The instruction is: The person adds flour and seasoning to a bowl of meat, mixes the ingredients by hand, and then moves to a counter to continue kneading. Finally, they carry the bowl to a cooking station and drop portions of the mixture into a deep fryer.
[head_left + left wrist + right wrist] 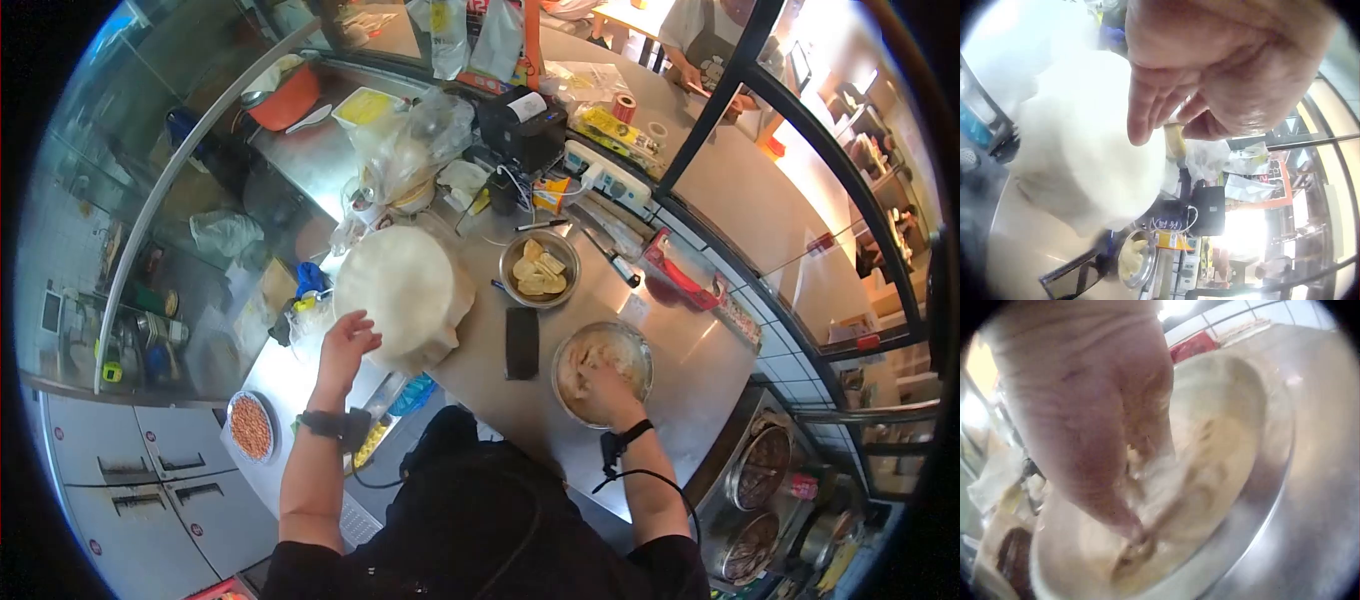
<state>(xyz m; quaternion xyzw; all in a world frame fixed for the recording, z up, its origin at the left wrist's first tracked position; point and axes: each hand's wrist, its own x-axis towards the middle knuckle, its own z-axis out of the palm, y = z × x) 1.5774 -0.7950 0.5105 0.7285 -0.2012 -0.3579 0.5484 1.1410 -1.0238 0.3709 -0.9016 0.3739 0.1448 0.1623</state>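
Note:
My right hand (608, 392) reaches down into a round metal bowl (1259, 531) holding a pale, wet, dough-like mixture (1200, 494). Smears of the mixture cling to the fingers, and the fingertips are sunk in it, so I cannot tell whether they grip any. On the left, my left hand (346, 350) hovers at the near left edge of a large round thing draped in white cloth (400, 290). Its fingers (1141, 115) are loosely bent with nothing between them. In the left wrist view, the hand overlaps the upper part of the white cloth.
Between the cloth and the bowl lies a black phone (521, 343). Behind it stands a smaller metal bowl (508, 282) with pale yellow slices. A black printer (522, 130), plastic bags (425, 130) and a power strip (610, 178) line the back. Peanuts fill a dish (266, 398) at left.

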